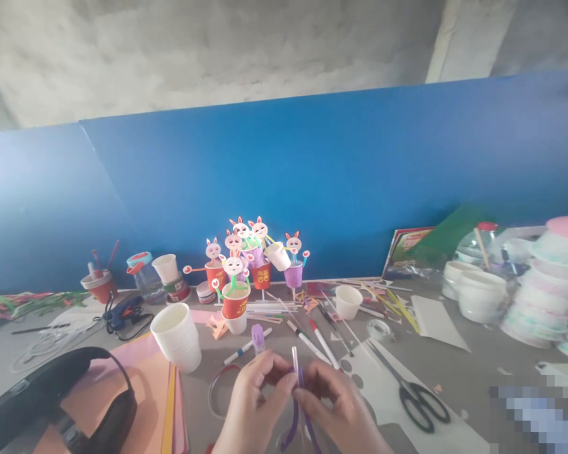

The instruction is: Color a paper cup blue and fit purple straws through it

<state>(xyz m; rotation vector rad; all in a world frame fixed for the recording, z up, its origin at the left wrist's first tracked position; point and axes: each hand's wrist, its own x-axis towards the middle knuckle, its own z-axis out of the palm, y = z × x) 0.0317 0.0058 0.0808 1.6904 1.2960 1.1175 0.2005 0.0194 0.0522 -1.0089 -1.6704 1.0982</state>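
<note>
My left hand (262,400) is closed, thumb and fingers pinching a thin pale, see-through stick (294,358) that stands roughly upright. Beside it my right hand (334,403) pinches a fuzzy purple pipe cleaner (311,432), which runs along the stick; its ends hang down between both hands. Whether the pipe cleaner is wrapped around the stick, I cannot tell. Just beyond my fingers stand a small purple-capped bottle (258,338) and several markers (308,341). Farther back are paper-cup rabbit figures (235,296) with pipe-cleaner arms.
Black-handled scissors (423,403) lie on white paper at right, near a tape roll (380,329). Stacked white cups (177,337) stand left, beside orange paper sheets (146,378) and a black headset-like object (108,359). A blue glue gun (123,314) lies behind. Decorated cups (544,284) stand far right.
</note>
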